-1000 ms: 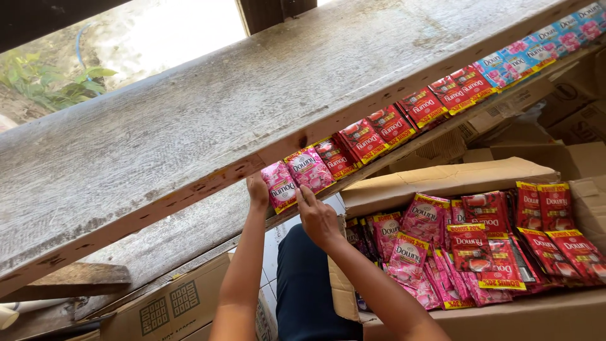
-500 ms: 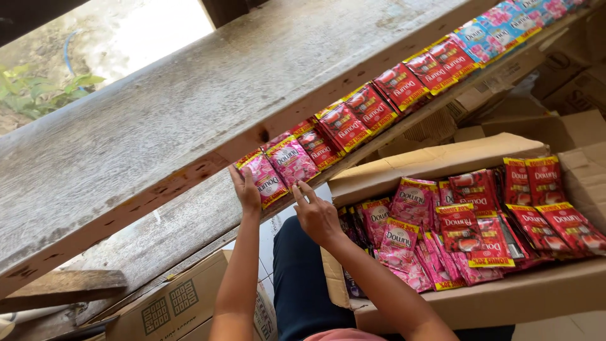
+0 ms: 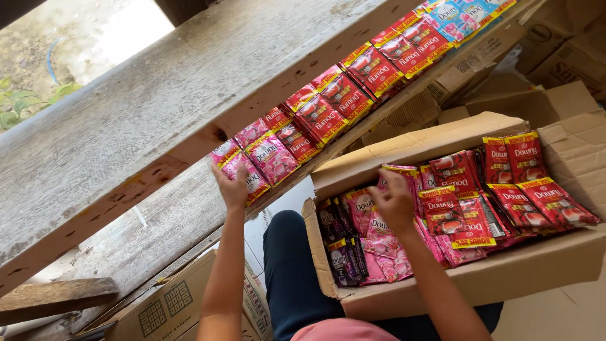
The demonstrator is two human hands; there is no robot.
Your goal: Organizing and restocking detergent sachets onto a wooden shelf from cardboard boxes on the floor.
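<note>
My left hand (image 3: 231, 188) presses against the lowest pink sachets (image 3: 262, 159) in a row hanging along a wooden beam (image 3: 158, 107). Further up that row hang red sachets (image 3: 353, 85) and blue ones (image 3: 461, 12). My right hand (image 3: 394, 203) reaches down into an open cardboard box (image 3: 480, 278) on my lap, its fingers on a pink sachet (image 3: 399, 175) in the pile. The box holds pink, red (image 3: 517, 189) and dark purple sachets (image 3: 341, 252).
A second printed cardboard box (image 3: 170, 309) sits at lower left under a wooden plank (image 3: 53, 297). More cardboard boxes (image 3: 568, 50) stand at upper right. Bright ground and green leaves (image 3: 19, 104) show beyond the beam.
My right hand has dropped from the hanging pink sachets into the box. My left hand stays on the row's lower end. The view has shifted down and right.
</note>
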